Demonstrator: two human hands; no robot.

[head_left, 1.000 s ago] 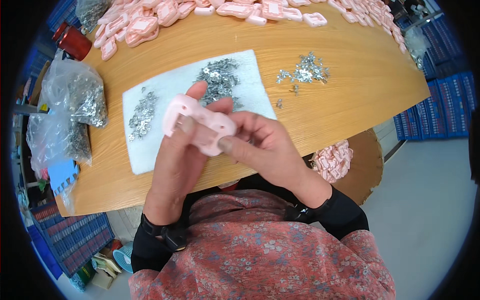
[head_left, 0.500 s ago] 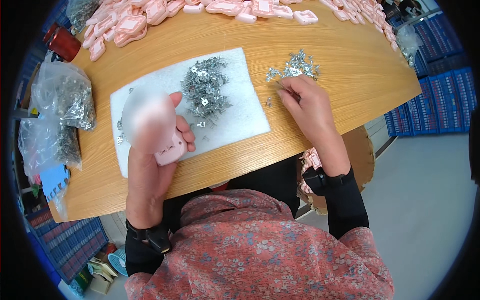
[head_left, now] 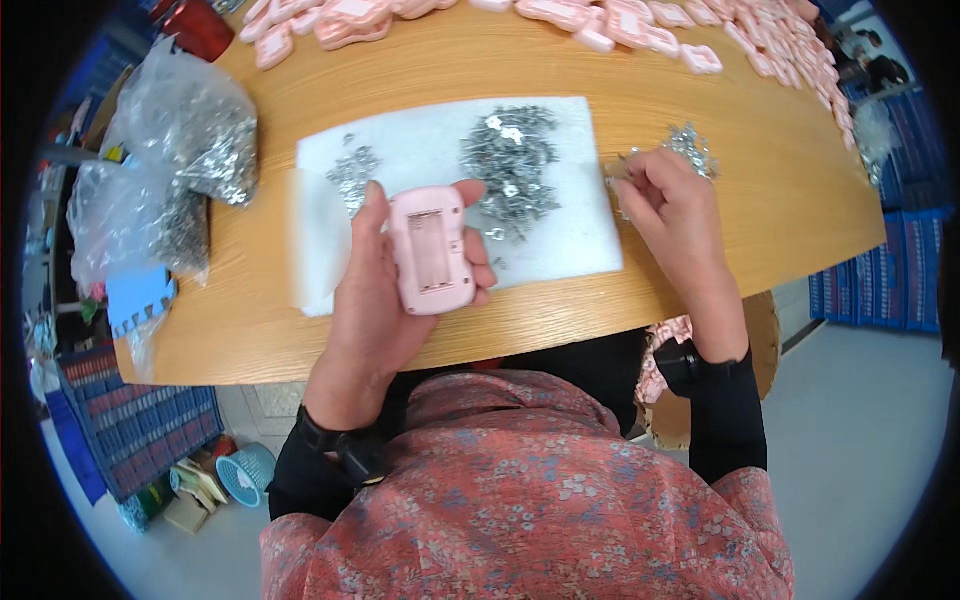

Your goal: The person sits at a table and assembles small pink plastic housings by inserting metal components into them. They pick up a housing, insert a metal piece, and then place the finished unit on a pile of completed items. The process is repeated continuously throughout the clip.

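Observation:
My left hand (head_left: 375,285) is wrapped round a pink plastic battery casing (head_left: 434,250), its open two-cell compartment facing up, thumb on one side and fingertips on the other. The casing is above a white foam sheet (head_left: 570,255). On that sheet lie a big heap of metal battery contacts (head_left: 510,170) and a smaller heap of metal pieces (head_left: 354,175). My right hand (head_left: 680,205) is closed in a pinch just right of the sheet, with a tiny shiny metal piece (head_left: 611,182) at its fingertips. Loose small metal clips (head_left: 692,148) lie just beyond that hand.
Many pink casings (head_left: 640,28) are piled along the table's far edge. Clear bags of metal parts (head_left: 215,140) stand at the left, near a dark red container (head_left: 203,28) and a blue foam piece (head_left: 140,298). Blue racks (head_left: 885,270) stand beyond the right edge.
The whole view has shifted, so the table's things sit further right. The casing's compartment now shows plainly in my left hand. My right hand has come away from the clip pile toward the sheet.

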